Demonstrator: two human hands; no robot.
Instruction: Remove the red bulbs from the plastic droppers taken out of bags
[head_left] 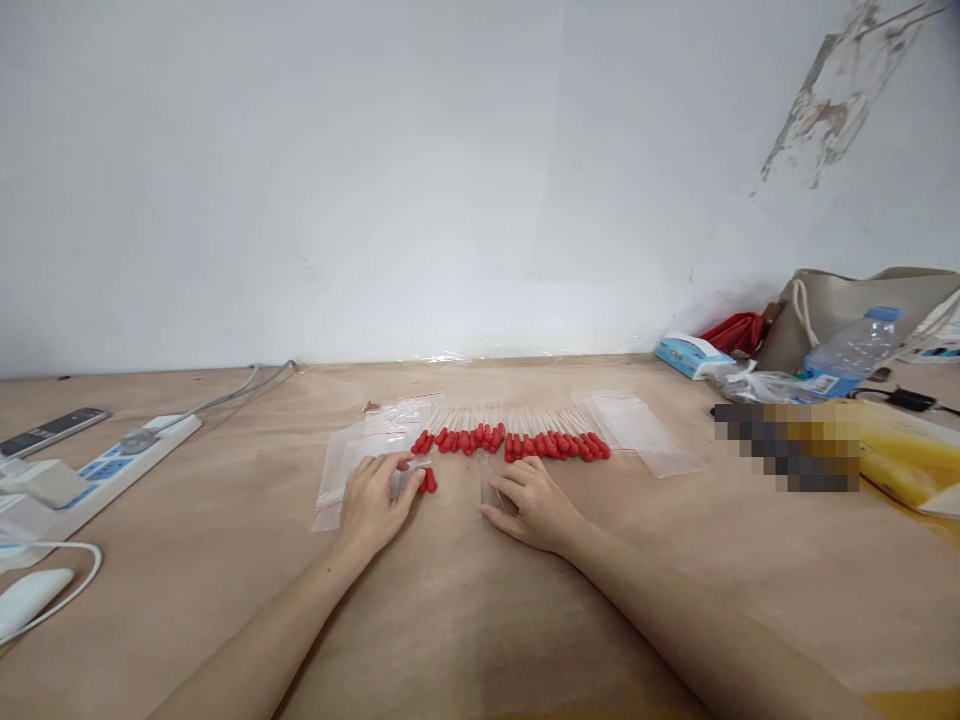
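Several red-tipped thin pale sticks [559, 446] lie side by side in two groups on the table, tips toward me. My left hand [375, 500] rests left of them with its fingers curved and apart. Its thumb touches or nearly touches a few separate red tips [430, 481]; their sticks are hardly visible. At right, my right hand [534, 503] lies with thumb and fingers spread over the edge of a small clear plastic piece [486, 482], perhaps a bag. Clear zip bags [330, 490] lie partly under or beside my left hand.
More clear zip bags [645, 435] lie right of the sticks. A power strip [124, 465], phone [52, 432] and white mouse [34, 600] are at left. At right are a blue tissue pack [691, 355], a plastic bottle [855, 350], a grey bag [791, 325] and a yellow package [892, 450].
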